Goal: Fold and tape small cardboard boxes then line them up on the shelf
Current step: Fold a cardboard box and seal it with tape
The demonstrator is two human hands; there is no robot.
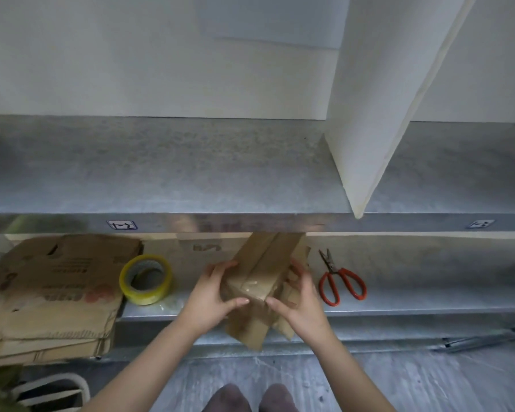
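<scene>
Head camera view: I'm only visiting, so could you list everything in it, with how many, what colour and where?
cardboard box: one, brown, taped, held in front of the lower shelf
tape roll: one, yellowish, on the lower shelf, left of the box
scissors: one pair, red handles, on the lower shelf, right of the box
flattened cardboard: a stack, brown, far left
upper shelf: one, grey metal
lower shelf: one, grey metal
divider panel: one, white, standing on the upper shelf
left hand: grips the box's left side
right hand: grips its right side
</scene>
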